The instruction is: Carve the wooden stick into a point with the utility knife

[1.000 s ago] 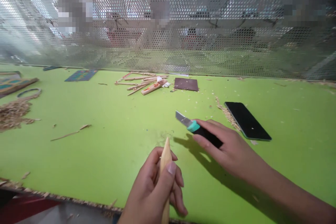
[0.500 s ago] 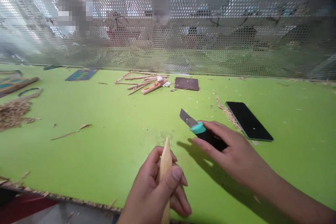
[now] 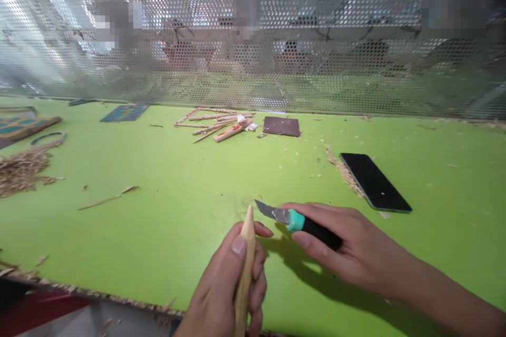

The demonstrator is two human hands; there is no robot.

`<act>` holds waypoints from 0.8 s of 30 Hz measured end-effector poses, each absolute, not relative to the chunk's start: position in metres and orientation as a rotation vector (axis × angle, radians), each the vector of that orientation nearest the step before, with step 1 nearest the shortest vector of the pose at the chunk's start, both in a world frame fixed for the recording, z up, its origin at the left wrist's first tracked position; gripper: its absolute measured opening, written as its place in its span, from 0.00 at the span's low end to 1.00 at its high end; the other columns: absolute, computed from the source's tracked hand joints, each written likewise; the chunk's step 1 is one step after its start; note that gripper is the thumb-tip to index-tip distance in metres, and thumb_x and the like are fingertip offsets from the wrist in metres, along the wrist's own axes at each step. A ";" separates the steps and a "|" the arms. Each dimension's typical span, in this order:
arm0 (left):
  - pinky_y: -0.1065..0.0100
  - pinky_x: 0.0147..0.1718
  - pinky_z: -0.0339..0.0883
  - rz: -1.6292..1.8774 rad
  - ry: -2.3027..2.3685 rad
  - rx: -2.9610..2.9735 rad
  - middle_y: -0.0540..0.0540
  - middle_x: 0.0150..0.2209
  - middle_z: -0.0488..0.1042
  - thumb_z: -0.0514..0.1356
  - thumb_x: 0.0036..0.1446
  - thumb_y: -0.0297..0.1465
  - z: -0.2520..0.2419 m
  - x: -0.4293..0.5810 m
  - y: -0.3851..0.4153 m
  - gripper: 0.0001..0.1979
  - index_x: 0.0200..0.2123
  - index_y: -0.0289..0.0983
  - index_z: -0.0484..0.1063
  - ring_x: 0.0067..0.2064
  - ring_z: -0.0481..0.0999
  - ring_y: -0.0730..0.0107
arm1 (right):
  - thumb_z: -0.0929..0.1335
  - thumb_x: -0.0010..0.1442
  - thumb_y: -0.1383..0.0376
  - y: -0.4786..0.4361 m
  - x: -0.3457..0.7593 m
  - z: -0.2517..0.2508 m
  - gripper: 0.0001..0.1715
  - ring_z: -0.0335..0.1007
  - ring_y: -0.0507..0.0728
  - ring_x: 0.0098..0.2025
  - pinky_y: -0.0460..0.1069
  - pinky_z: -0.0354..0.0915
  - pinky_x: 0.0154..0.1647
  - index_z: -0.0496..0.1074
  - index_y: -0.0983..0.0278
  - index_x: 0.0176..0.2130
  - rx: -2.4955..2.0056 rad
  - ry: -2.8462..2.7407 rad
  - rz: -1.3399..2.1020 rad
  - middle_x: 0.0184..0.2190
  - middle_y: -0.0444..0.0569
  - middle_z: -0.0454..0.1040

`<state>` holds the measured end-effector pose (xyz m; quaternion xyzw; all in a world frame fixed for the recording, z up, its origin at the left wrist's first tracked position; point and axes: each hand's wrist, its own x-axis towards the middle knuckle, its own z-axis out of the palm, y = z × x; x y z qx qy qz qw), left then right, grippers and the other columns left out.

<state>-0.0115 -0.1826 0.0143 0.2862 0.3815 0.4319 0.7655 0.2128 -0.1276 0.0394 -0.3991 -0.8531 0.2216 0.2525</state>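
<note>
A pale wooden stick [image 3: 245, 268] with a whittled, pointed tip is gripped upright in my left hand [image 3: 223, 279], the thumb pressed along its side. My right hand [image 3: 340, 242] is wrapped round a utility knife [image 3: 314, 229] with a black handle and a turquoise collar. Its bare blade points left and lies just right of the stick's tip, with a small gap seeming to part them. The palm side of my right hand is hidden.
Behind the green table [image 3: 158, 242] stands a perforated metal screen [image 3: 253, 63], with people beyond it. A phone [image 3: 375, 181] lies at right. Farther back are carved sticks [image 3: 213, 126] and brown sandpaper [image 3: 281, 126]. Wood shavings [image 3: 23, 171] and a tape ring [image 3: 47, 139] are at left.
The knife has come down and left towards the stick's tip, its blade now lying flatter. My left hand has shifted its thumb and turned the stick slightly.
</note>
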 end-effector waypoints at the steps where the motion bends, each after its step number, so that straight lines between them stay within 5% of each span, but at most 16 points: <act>1: 0.79 0.16 0.61 0.924 0.846 0.639 0.54 0.32 0.63 0.61 0.68 0.56 0.016 -0.011 -0.184 0.24 0.53 0.43 0.67 0.23 0.59 0.78 | 0.66 0.74 0.60 -0.127 0.213 0.041 0.15 0.85 0.61 0.44 0.50 0.77 0.42 0.79 0.61 0.54 -1.079 -2.330 0.610 0.43 0.51 0.86; 9: 0.79 0.17 0.49 0.896 0.834 0.722 0.61 0.25 0.59 0.63 0.67 0.56 0.008 -0.007 -0.188 0.25 0.50 0.43 0.64 0.17 0.54 0.85 | 0.66 0.73 0.61 -0.128 0.213 0.043 0.13 0.83 0.58 0.42 0.48 0.73 0.43 0.77 0.60 0.52 -1.028 -2.368 0.706 0.42 0.49 0.85; 18: 0.82 0.16 0.49 0.817 0.904 0.806 0.63 0.23 0.61 0.70 0.58 0.58 0.015 -0.009 -0.185 0.32 0.50 0.42 0.62 0.16 0.52 0.87 | 0.68 0.73 0.58 -0.134 0.212 0.044 0.10 0.80 0.56 0.35 0.47 0.71 0.36 0.78 0.60 0.46 -0.934 -2.519 0.755 0.37 0.49 0.84; 24: 0.78 0.15 0.44 0.805 1.079 0.872 0.61 0.22 0.59 0.67 0.60 0.58 0.013 -0.007 -0.187 0.28 0.41 0.40 0.65 0.16 0.51 0.85 | 0.66 0.76 0.55 -0.134 0.213 0.040 0.17 0.83 0.58 0.37 0.49 0.72 0.37 0.78 0.62 0.53 -0.926 -2.544 0.688 0.40 0.50 0.85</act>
